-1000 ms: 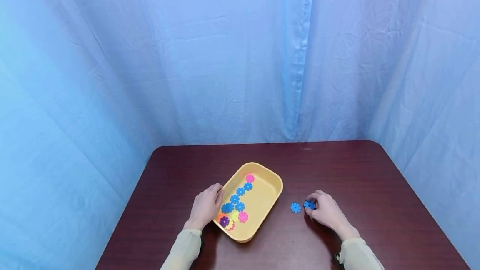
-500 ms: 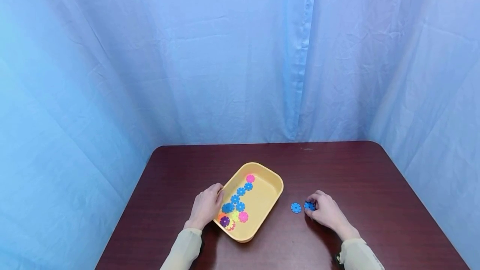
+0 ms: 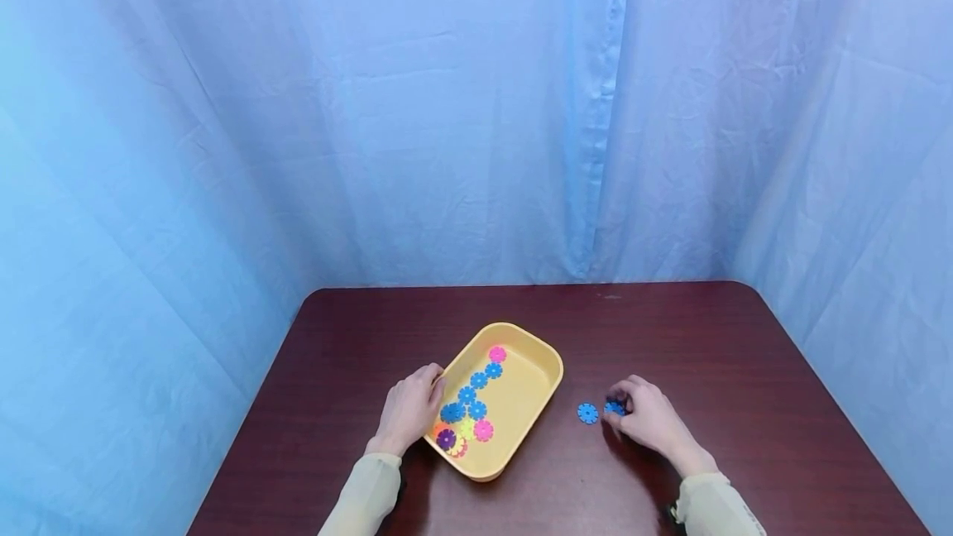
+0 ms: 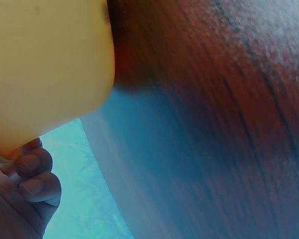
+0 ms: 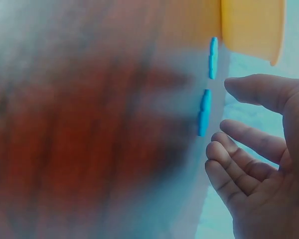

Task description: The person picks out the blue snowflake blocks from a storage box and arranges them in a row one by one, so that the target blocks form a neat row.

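blue curtains behind a dark red-brown table (image 3: 744,379), with your yellow tray (image 3: 515,410) on it, coloured discs (image 3: 466,395) inside. right of the tray there's a near blue disc (image 3: 588,413), sitting between the tray and a far blue disc (image 3: 615,409). your left hand (image 3: 407,408) grips the tray's left rim. your right hand (image 3: 653,418) has thumb and fingers apart by the far blue disc, can't tell if touching.

The right hand (image 3: 657,422) partly hides a blue notched disc (image 3: 614,408); overlapping discs (image 3: 447,439) in the yellow tray's (image 3: 514,408) near-left corner defy counting; the table's (image 3: 744,379) near edge is cropped.
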A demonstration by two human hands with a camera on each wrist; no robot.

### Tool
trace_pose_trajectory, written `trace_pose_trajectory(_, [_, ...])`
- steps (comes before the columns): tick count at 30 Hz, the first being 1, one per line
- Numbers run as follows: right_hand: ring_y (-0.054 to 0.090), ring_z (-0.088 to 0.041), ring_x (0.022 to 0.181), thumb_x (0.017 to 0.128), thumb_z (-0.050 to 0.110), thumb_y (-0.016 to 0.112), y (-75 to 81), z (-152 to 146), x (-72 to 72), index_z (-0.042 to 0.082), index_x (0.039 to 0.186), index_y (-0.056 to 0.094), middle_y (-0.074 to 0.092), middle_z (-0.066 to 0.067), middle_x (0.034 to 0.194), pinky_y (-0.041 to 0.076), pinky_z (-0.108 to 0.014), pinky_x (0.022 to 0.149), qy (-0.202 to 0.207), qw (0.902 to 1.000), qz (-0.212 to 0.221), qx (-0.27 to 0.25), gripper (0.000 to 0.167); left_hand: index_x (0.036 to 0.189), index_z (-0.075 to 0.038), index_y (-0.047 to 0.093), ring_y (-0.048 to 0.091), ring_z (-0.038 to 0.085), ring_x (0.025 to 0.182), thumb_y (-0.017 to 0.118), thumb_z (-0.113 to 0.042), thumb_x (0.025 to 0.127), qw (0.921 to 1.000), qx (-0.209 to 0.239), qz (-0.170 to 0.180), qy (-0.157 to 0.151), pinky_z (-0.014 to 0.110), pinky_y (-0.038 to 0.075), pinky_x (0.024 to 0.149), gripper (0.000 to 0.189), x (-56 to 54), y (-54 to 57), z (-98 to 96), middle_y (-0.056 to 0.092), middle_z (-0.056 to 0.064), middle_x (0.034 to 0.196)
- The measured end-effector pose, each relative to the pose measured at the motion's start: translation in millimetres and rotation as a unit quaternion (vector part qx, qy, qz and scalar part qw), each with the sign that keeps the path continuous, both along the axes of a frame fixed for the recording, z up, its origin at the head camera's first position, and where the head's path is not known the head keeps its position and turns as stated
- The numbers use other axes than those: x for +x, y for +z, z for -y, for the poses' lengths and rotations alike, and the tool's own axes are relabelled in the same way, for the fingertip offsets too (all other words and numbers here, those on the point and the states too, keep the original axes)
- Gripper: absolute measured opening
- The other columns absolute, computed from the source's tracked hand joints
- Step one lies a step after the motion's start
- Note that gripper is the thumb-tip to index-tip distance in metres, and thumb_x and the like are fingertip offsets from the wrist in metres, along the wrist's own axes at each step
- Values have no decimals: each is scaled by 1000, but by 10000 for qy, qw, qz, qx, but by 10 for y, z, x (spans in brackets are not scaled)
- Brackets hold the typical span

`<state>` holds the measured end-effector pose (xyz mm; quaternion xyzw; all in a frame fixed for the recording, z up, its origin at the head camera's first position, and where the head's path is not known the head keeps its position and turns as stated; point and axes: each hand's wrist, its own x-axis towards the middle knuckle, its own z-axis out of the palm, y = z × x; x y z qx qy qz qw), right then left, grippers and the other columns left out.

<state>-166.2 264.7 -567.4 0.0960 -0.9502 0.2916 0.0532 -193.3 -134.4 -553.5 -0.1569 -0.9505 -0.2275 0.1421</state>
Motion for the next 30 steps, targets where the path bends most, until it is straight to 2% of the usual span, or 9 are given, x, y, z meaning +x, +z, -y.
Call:
trace_pose_trajectory(7, [49, -15, 71, 77, 16, 83, 143, 11, -43, 3, 103, 70, 55, -1, 83, 44, -36, 66, 16, 10000, 7, 83, 33, 96, -14, 66, 54, 7, 61, 62, -23, 100, 10000, 0, 50, 5, 30, 47, 58, 11, -1, 4, -4, 63, -6, 83])
trace_pose_trajectory(14, [49, -16, 71, 79, 19, 83, 268, 50, -86, 1, 111, 68, 57, -4, 86, 44, -35, 63, 4, 9999, 85, 99, 40, 95, -16, 65, 52, 7, 60, 64, -21, 98, 10000, -5, 56, 4, 29, 45, 57, 7, -10, 1, -9, 62, -7, 81])
trace_pose_trajectory(21, [49, -16, 70, 78, 18, 84, 390, 121, -171, 1, 108, 69, 56, -4, 82, 44, -36, 64, 129, 9994, -311, 74, 38, 95, -17, 64, 51, 7, 59, 65, -22, 98, 9999, -1, 131, 31, 28, 44, 57, 6, -14, 2, -5, 61, -7, 80])
trace_pose_trajectory(30, [54, -18, 75, 78, 21, 85, 546, 274, -295, 1, 106, 70, 60, -5, 86, 48, -39, 69, 362, 9977, -566, -30, 38, 95, -17, 64, 52, 8, 60, 64, -22, 98, 9999, 14, 151, 65, 29, 45, 57, 6, -7, 0, -16, 61, -6, 80])
